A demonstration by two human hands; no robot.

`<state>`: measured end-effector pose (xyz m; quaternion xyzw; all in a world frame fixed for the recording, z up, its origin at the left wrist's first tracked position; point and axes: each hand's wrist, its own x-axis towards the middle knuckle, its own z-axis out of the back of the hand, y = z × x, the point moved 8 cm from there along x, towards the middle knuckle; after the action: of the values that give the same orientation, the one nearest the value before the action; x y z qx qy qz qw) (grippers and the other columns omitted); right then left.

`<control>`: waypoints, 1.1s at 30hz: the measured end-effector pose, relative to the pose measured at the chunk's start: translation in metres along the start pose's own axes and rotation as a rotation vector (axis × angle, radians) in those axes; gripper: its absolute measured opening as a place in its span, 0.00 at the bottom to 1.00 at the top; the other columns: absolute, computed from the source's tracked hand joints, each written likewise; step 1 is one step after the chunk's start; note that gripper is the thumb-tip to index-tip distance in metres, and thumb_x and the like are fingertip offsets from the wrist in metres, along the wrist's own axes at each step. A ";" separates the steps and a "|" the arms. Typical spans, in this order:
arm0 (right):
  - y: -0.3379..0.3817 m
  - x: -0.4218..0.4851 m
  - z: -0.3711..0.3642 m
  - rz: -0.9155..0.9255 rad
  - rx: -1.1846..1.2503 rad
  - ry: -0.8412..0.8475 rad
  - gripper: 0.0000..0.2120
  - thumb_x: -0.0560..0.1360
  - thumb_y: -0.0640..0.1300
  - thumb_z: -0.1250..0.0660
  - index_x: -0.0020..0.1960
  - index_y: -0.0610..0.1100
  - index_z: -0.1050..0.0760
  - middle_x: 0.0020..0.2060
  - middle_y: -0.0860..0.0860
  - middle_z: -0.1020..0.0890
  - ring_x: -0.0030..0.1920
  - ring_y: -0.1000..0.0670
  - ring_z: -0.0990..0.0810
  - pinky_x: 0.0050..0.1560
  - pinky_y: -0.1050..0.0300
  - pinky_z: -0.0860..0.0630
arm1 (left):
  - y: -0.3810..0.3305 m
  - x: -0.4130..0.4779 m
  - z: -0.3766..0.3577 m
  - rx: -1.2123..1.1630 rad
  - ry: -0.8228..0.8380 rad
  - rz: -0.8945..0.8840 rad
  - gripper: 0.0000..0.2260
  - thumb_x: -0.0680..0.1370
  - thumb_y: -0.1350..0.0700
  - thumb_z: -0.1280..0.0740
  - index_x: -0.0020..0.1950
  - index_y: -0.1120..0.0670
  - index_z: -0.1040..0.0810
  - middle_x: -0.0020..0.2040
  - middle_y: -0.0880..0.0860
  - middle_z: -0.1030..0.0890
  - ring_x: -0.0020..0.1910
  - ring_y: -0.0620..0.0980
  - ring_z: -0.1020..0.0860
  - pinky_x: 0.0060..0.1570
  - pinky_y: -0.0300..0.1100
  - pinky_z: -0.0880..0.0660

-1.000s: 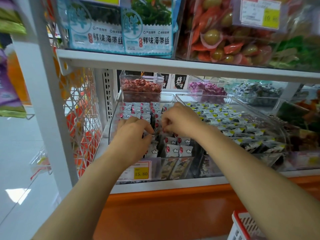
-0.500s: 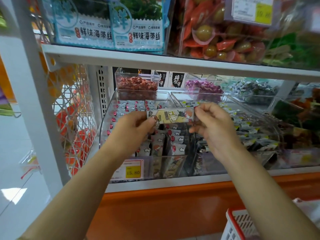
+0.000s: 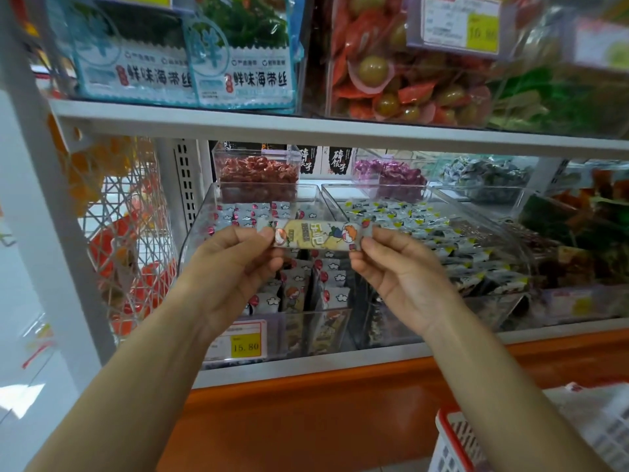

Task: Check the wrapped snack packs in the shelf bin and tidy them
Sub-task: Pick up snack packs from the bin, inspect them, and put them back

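You hold one snack pack (image 3: 318, 235) level in the air over the clear bin (image 3: 195, 229), using two hands. Your left hand (image 3: 235, 264) pinches its 9 o'clock end and your right hand (image 3: 398, 267) pinches its 3 o'clock end. At 6 o'clock from it, the other packs (image 3: 326, 277) stand in rows inside the bin, too many to count. One price tag (image 3: 245, 345) sits on the bin front.

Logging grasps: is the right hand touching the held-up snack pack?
Touching. Head view shows the right hand pinching one end of the snack pack.
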<state>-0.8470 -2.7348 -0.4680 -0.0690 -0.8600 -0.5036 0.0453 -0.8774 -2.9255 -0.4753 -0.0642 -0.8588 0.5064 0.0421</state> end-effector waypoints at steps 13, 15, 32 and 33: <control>0.015 -0.004 0.013 0.239 -0.416 -0.161 0.04 0.74 0.40 0.32 0.41 0.45 0.21 0.31 0.54 0.19 0.34 0.52 0.18 0.34 0.61 0.22 | -0.011 -0.006 -0.009 0.437 0.066 -0.175 0.04 0.74 0.65 0.33 0.40 0.58 0.25 0.36 0.53 0.18 0.38 0.49 0.17 0.38 0.35 0.21; 0.016 -0.004 0.012 0.265 -0.434 -0.161 0.04 0.74 0.37 0.32 0.43 0.44 0.22 0.34 0.52 0.18 0.36 0.52 0.18 0.37 0.61 0.21 | -0.008 -0.008 -0.014 0.385 0.119 -0.126 0.05 0.70 0.59 0.30 0.43 0.59 0.23 0.42 0.56 0.17 0.43 0.51 0.17 0.40 0.37 0.21; 0.021 -0.007 0.010 0.309 -0.689 -0.236 0.10 0.73 0.41 0.31 0.33 0.48 0.20 0.34 0.51 0.18 0.40 0.49 0.18 0.41 0.52 0.21 | -0.014 -0.021 -0.031 0.755 0.198 -0.243 0.14 0.72 0.59 0.29 0.55 0.46 0.22 0.51 0.50 0.19 0.48 0.46 0.20 0.43 0.32 0.24; 0.024 -0.009 0.009 0.341 -0.741 -0.248 0.09 0.73 0.42 0.31 0.34 0.45 0.21 0.32 0.50 0.19 0.37 0.50 0.19 0.39 0.53 0.21 | -0.012 -0.022 -0.032 0.753 0.205 -0.237 0.13 0.72 0.59 0.29 0.54 0.46 0.22 0.50 0.50 0.19 0.46 0.45 0.20 0.42 0.31 0.23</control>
<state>-0.8347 -2.7158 -0.4536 -0.2818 -0.5962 -0.7517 -0.0037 -0.8523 -2.9070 -0.4491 0.0049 -0.6060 0.7683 0.2060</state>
